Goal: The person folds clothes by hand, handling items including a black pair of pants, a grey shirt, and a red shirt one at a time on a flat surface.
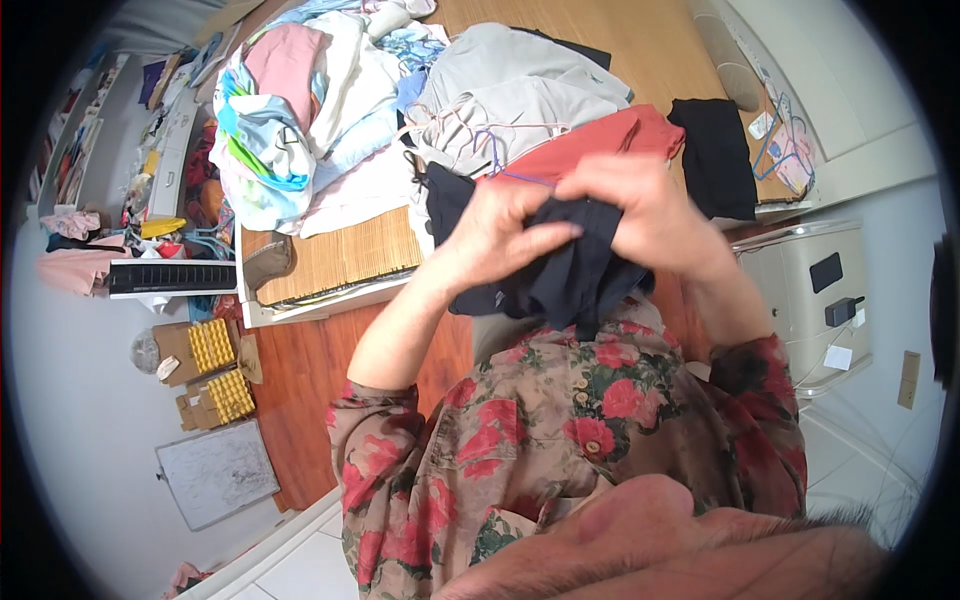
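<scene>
A black garment (585,265) hangs bunched between my hands in front of my chest. Its exact kind cannot be made out. My left hand (492,232) is closed on its left part, with the thumb stretched along the cloth. On the other side, my right hand (640,205), slightly blurred, has its fingers bent over the upper edge of the same garment. Just beyond them lies a red garment (590,145) on the bed. A thin purple hanger (492,145) shows partly behind my left hand, beside several pinkish hangers (455,125) on a grey garment (520,80).
Heaped clothes (350,80) cover the bed's left side, over a bamboo mat (350,262). Black folded cloth (712,150) and a blue hanger (785,145) lie at the right. A beige suitcase (800,290) stands right; yellow egg trays (212,345) and a whiteboard (218,472) are left.
</scene>
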### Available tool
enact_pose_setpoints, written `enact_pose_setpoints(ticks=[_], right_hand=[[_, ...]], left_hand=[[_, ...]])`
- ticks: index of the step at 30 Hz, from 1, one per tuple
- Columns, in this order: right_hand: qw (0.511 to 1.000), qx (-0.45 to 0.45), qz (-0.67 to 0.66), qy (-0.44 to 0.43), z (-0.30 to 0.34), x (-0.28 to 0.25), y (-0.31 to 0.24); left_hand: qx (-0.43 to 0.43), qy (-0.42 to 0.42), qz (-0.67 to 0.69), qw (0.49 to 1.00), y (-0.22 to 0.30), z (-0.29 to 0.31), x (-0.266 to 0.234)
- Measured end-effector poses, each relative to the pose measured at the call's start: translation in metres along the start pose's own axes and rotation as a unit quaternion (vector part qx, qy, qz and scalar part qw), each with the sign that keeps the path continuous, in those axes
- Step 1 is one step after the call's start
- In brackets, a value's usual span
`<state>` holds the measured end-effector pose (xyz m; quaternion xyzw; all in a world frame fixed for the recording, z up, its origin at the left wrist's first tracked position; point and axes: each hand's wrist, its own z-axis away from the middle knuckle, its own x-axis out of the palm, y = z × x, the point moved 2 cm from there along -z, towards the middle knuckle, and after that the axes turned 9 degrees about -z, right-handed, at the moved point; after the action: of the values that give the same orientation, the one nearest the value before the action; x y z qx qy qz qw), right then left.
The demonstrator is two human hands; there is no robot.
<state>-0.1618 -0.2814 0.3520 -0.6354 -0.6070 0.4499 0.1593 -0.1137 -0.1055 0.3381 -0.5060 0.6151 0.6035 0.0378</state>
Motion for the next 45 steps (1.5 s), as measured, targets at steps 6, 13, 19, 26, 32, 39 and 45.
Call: enact_pose_setpoints(ticks=[6,13,19,26,32,39,45], right_hand=[[0.991,-0.055,-0.096,0.07,-0.086,-0.07,-0.056],[0.993,0.025,-0.065,0.095,-0.08,-0.068,-0.056],[0.979,-0.019,-0.147,0.14,-0.111,-0.077,-0.085],[0.996,0.003,-0.088,-0.028,-0.096,-0.061,-0.073],[0.949,0.2,-0.232,-0.076,-0.063,-0.025,-0.027],[0.912,0.293,-0.269,-0.104,-0.041,-0.013,0.009],[0.898,0.319,-0.282,-0.115,-0.033,-0.002,0.018]], left_hand=[[0.156,0.294,0.023,0.943,0.061,-0.063,-0.068],[0.256,0.448,0.016,0.857,0.067,-0.052,-0.118],[0.184,0.43,0.111,0.877,0.056,-0.028,-0.115],[0.096,0.193,0.219,0.952,0.036,0.017,-0.091],[-0.068,0.054,0.229,0.97,0.014,0.053,-0.071],[-0.081,0.058,-0.009,0.995,0.018,0.067,-0.064],[-0.02,-0.128,-0.356,0.925,0.048,0.071,-0.06]])
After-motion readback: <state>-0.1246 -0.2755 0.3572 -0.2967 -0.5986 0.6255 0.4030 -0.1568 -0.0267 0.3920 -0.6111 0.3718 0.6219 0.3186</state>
